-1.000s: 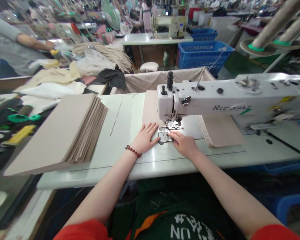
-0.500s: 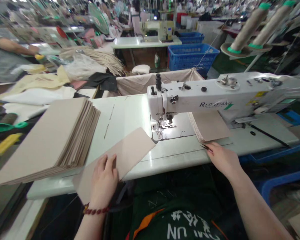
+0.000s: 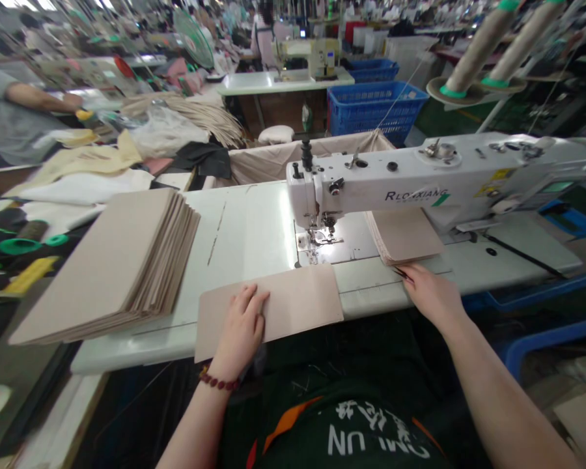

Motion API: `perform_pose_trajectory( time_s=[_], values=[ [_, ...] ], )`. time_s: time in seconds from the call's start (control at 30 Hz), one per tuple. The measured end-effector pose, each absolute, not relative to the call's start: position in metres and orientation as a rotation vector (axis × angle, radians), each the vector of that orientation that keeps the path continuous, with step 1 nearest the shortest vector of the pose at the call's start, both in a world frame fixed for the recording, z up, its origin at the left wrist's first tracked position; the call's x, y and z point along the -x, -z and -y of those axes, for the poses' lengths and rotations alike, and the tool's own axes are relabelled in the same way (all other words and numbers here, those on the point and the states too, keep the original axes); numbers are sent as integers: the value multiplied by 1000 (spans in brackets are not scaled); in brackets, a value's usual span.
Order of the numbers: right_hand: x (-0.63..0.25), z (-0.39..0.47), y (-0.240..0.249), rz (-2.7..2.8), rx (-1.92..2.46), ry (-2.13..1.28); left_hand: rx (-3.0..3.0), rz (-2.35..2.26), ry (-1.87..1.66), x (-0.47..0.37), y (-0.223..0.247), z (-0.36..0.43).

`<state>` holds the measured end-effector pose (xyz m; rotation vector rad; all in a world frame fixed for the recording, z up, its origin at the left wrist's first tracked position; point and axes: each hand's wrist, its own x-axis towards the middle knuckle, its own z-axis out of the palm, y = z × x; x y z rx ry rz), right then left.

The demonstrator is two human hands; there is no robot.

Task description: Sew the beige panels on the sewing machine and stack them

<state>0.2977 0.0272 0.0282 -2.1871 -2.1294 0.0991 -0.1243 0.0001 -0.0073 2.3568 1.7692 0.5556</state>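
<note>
While my left hand rests on top of a beige panel, fingers loosely parted and pressing rather than pinching, my right hand has its fingers closed on a small dark tool, type unclear, mostly hidden. Panel: flat on the desk, in front of the sewing machine, near edge at the desk's front edge. Looks thin, light, smooth; probably stiff enough to stay flat but bendy, likely to slide easily. Not fragile, I'd guess, though corners could crease. Best hold: flat fingers on top for sliding, long edge between thumb and fingers for lifting. Tool tip is at the near edge of a smaller stack, partly under the machine's arm. Big pile of similar panels well left of the machine. Thread cones above and behind the machine; blue crate farther behind it.
</note>
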Motion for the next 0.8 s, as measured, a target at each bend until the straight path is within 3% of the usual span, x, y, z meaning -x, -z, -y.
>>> perform_pose_trajectory(
  time_s=[0.33, 0.8],
  values=[
    [-220, 43, -8, 1927, 1874, -608, -2434, -1309, -552, 6, -3, 18],
    [-192, 62, 8, 2055, 1831, -747, -2365, -1357, -668, -5, -2, 24]
  ],
)
